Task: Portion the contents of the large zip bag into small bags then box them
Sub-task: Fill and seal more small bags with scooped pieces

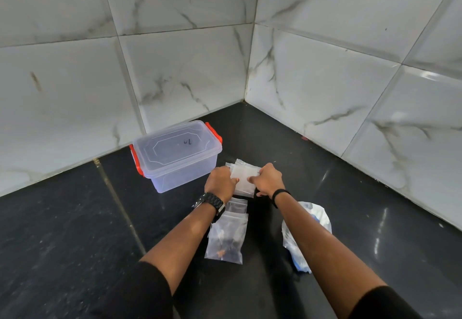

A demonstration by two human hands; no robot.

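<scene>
My left hand (220,183) and my right hand (268,180) both grip a stack of small empty clear zip bags (243,181), one at each side edge, just above the black floor. Below my left wrist lies a small zip bag (225,237) with a few dark and brown pieces inside, on top of other small bags. The large zip bag (306,233), crumpled, with blue and white contents, lies under my right forearm. A clear plastic box (175,158) with red latches and its lid on stands to the left of my hands.
The black tiled floor (75,231) meets white marble-pattern wall tiles (175,68) in a corner behind the box. The right wall (362,118) runs close along the right side.
</scene>
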